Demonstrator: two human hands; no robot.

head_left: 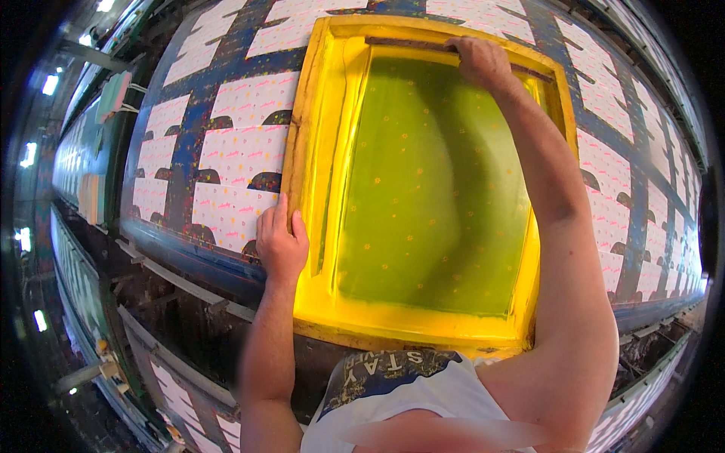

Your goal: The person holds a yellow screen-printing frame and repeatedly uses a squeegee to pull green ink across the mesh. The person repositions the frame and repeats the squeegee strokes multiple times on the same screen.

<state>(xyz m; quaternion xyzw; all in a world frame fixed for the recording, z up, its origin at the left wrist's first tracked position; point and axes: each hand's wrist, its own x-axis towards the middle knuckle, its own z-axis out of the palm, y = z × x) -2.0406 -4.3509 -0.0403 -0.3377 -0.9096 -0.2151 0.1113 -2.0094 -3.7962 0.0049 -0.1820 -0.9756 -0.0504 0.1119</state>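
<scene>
A yellow screen printing frame (pixel 304 128) lies in front of me. Its green mesh (pixel 400 189) carries small scattered orange flower marks, and a dark shadow runs down it. My left hand (pixel 283 240) grips the frame's left side near the front corner, the thumb and a finger along the edge. At the far end, my right hand (pixel 483 64) is closed round a long dark squeegee (pixel 408 44), which spans the inside of the frame. Thick yellow ink coats the inner borders.
The frame rests on a long blue table (pixel 192 143). White printed sheets (pixel 245 158) with dark half-round shapes lie in rows on both sides. Other tables with sheets stand to the left and behind me. A rail (pixel 189 285) follows the table's near edge.
</scene>
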